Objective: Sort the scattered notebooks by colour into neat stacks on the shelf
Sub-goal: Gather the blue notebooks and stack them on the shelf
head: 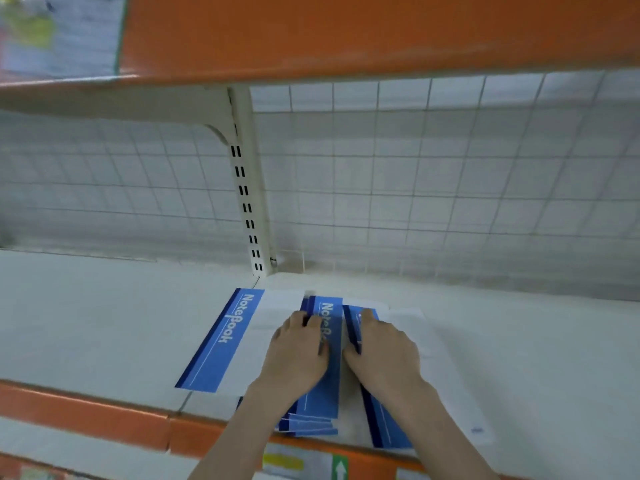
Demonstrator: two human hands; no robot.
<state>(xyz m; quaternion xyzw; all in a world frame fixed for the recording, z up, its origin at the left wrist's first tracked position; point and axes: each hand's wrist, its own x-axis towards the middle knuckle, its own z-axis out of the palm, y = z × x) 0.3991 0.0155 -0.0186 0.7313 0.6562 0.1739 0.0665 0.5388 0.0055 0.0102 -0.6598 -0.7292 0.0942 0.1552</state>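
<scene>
white shelf [104,323] with an orange front edge [86,410], backed by a wire grid [450,185] and a slotted upright [247,188]; an orange upper shelf [346,29] hangs above. we take the upright as landmark. just in front of its foot lie blue-and-white notebooks, fanned and overlapping, reaching to the front edge. the left notebook [221,341], printed "notebook" on its blue band, sits in front of the upright and slightly to its left, flat on the shelf. the middle notebook [327,386] lies to the right of it and tops a loose, uneven pile whose lower corners poke out at the front edge. the right notebook [381,427] lies farther right of the upright, its white part spreading rightward. our left hand [298,351] rests palm down on the middle notebook, fingers laid on the cover. our right hand [384,344] rests palm down on the right notebook, fingers likewise extended. the two hands lie side by side, nearly touching, neither curled around anything. labels [339,467] show below the front edge.
</scene>
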